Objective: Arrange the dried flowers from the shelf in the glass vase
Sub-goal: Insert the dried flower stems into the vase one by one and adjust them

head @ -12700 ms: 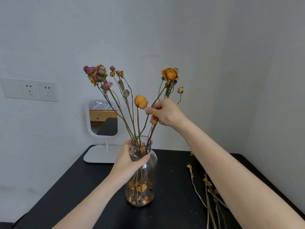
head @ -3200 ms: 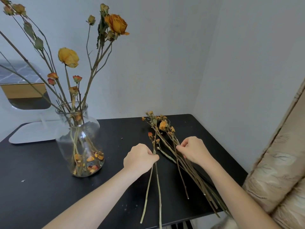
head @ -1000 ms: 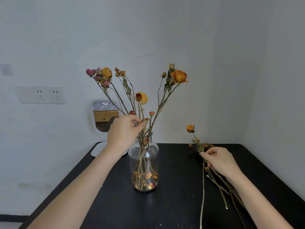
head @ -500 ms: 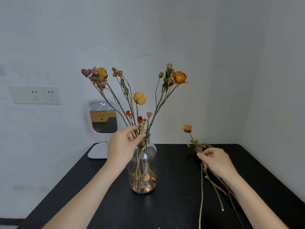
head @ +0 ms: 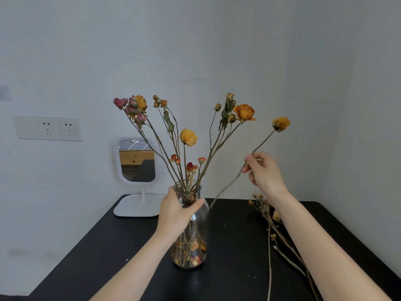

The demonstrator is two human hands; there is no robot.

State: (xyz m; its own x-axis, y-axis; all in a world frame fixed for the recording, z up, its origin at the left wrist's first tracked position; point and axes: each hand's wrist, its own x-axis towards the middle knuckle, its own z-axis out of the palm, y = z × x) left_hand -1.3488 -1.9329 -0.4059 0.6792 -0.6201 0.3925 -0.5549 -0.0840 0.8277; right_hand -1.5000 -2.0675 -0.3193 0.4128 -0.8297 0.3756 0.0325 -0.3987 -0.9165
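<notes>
A clear glass vase (head: 191, 255) stands on the black table (head: 234, 257) and holds several dried roses (head: 188, 137), orange, yellow and pink. My left hand (head: 176, 213) grips the vase around its neck. Up in the air to the right of the vase, my right hand (head: 263, 172) pinches the stem of a single yellow dried flower (head: 281, 124). That stem slants down to the left, its lower end close to the vase's shoulder and outside the mouth. More dried flowers (head: 273, 227) lie on the table at the right.
A small white mirror on a stand (head: 136, 170) sits at the table's back left. White wall sockets (head: 47, 128) are on the wall to the left. The walls meet in a corner behind the table at the right.
My right hand has lifted one yellow flower off the table pile and raised it beside the vase. My left hand has dropped from the stems at the mouth to the vase's neck.
</notes>
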